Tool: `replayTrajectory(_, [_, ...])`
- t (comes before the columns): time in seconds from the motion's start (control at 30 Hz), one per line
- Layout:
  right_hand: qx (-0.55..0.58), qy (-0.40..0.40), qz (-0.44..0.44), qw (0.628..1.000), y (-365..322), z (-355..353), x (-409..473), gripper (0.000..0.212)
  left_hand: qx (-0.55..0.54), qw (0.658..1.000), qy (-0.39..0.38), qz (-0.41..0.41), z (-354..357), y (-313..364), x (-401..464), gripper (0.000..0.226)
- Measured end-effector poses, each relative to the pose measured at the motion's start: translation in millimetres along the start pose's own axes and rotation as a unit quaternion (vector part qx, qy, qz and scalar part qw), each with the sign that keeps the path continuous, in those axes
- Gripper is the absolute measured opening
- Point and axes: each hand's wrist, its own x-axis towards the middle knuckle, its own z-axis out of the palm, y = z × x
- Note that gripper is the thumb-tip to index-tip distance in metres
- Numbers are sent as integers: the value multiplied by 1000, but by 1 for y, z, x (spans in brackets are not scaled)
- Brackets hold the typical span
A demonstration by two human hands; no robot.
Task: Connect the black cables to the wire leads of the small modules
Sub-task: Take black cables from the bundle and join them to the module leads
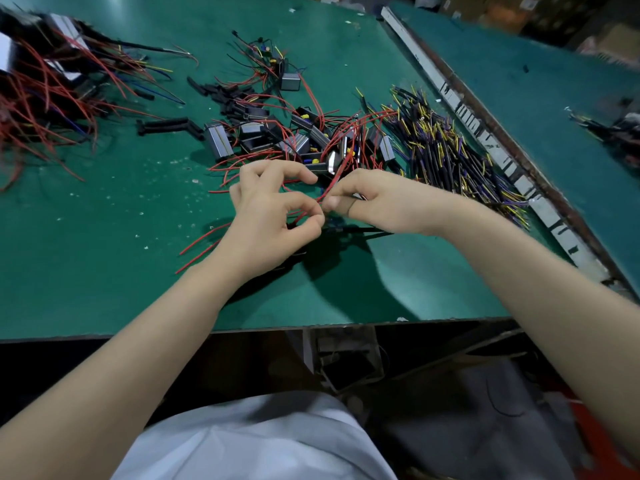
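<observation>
Joining a red lead to a black cable, mid-splice, just in front of the module pile.

Head view: the left hand (266, 209) pinches a red wire lead (330, 187) between thumb and forefinger, and the right hand (369, 202) pinches the same lead just beside it, fingertips almost touching. The lead's long axis runs diagonally, up and to the right from the pinch toward the module pile (298, 140). A black cable (367, 231) lies just nearer than the hands, its long axis roughly level, pointing right; whether either hand holds its end is hidden. The joining step looks in progress; next, the bare ends likely need aligning and twisting. Spare black cables (450, 157) lie right of the pile on the green table (104, 220).
</observation>
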Motion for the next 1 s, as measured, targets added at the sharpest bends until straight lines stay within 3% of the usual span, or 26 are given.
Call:
replayTrajectory(0.07, [-109,76,-7,991,6,7,-5,21,-14,1000,-6,-13,1,-1,0,9])
replayTrajectory(0.2, [-167,243,-60,954,12,24,-24,18,-32,999,-10,-30,1,-1,2,12])
replayTrajectory(0.33, [-244,292,-117,917,16,33,-29,16,-41,998,-14,-38,1,-2,3,10])
replayTrajectory(0.53, [-74,226,-55,970,12,37,-12,21,-45,999,-11,-25,1,-2,3,12])
replayTrajectory(0.73, [70,106,5,992,17,33,-4,13,-32,999,-3,-7,2,-4,1,12])
replayTrajectory(1.0, [258,-10,28,966,15,30,-2,23,-18,1000,1,14,1,-3,0,15])
